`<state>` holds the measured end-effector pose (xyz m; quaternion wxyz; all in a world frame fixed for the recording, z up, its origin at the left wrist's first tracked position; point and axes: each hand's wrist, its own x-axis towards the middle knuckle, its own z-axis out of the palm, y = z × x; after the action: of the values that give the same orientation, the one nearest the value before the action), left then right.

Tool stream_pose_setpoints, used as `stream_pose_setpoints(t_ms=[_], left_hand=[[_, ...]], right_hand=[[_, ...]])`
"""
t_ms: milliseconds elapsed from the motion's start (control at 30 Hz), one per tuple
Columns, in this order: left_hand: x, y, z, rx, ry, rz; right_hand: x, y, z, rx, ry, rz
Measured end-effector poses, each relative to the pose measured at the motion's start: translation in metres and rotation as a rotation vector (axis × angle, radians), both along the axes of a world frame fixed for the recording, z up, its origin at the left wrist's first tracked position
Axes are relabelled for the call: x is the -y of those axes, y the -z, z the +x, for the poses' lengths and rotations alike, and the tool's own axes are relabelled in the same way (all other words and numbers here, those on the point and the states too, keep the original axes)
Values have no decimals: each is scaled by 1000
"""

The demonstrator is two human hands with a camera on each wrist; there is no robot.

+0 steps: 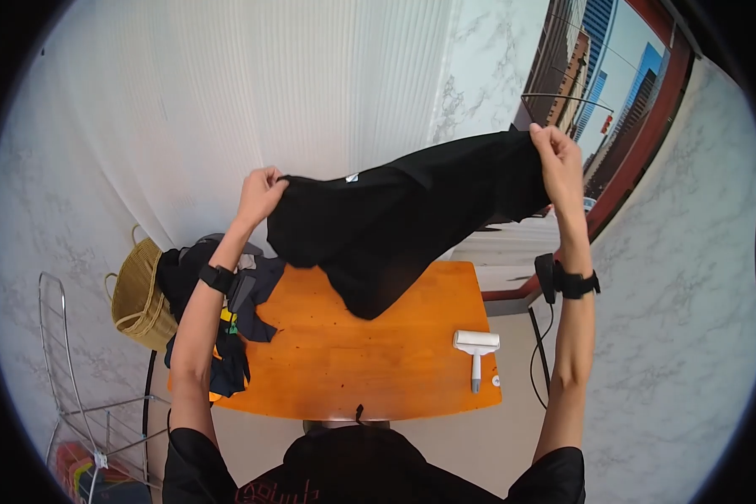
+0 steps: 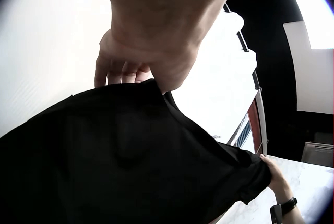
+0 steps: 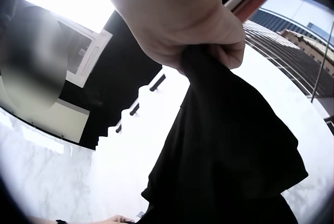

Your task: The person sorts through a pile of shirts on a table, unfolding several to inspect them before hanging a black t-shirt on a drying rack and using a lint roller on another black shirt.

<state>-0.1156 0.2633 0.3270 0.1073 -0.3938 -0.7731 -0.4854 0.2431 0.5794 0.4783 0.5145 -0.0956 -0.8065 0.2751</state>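
Note:
A black garment [image 1: 412, 202] is stretched in the air between both hands, its lower folds hanging over the wooden table. My left hand [image 1: 263, 195] pinches its upper left corner, and my right hand [image 1: 559, 164] grips the other end, held higher. A small white label [image 1: 352, 177] shows on its top edge near the left hand. In the left wrist view, the left hand [image 2: 141, 57] has thumb and fingers at the cloth's edge. Seen from the right wrist, the fist of the right hand [image 3: 193, 36] bunches the black cloth, which drapes down in folds.
On the table [image 1: 353, 361], a white lint roller [image 1: 477, 349] lies at the right. Dark clothes [image 1: 227, 353] are piled along the left side, beside a wicker basket [image 1: 145, 290]. A metal rack [image 1: 63, 370] stands further left. White curtains [image 1: 252, 92] hang behind.

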Motion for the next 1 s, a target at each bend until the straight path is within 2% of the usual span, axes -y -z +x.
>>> stream_pose_setpoints(t_ms=[67,133,200,267,300,400,500,533,600,667,733,800,867,1000], left_hand=[[-11,-20,-4,-61,74,48],[-10,-32,1,-53,127,39],[-9,-32,3,-45,185,21],[-1,-10,10,-148,148,-84],[2,11,8,-133,175,-94],[9,102,-5,-201,228,-112],[18,204,-2,-155,222,-352],[23,239,2,-123,246,-411],[41,311,25,-94,258,-474],[66,363,52,10,286,-501],[84,379,82,86,251,-527],[96,388,114,159,217,-556],[98,391,146,132,229,-542],[93,392,194,93,275,-624]], right_hand=[[75,-18,39,7,29,-14],[144,-6,67,14,88,-39],[213,28,84,96,115,-141],[264,83,84,265,119,-135],[289,113,77,372,107,-170],[341,232,38,474,68,-218],[380,344,19,658,139,-349],[393,379,13,748,69,-379],[406,429,15,844,-4,-421],[410,457,23,1144,-156,-385],[385,455,26,1217,-125,-478],[354,467,30,1037,121,-455],[310,483,34,903,265,-307],[250,525,32,929,350,-178]])
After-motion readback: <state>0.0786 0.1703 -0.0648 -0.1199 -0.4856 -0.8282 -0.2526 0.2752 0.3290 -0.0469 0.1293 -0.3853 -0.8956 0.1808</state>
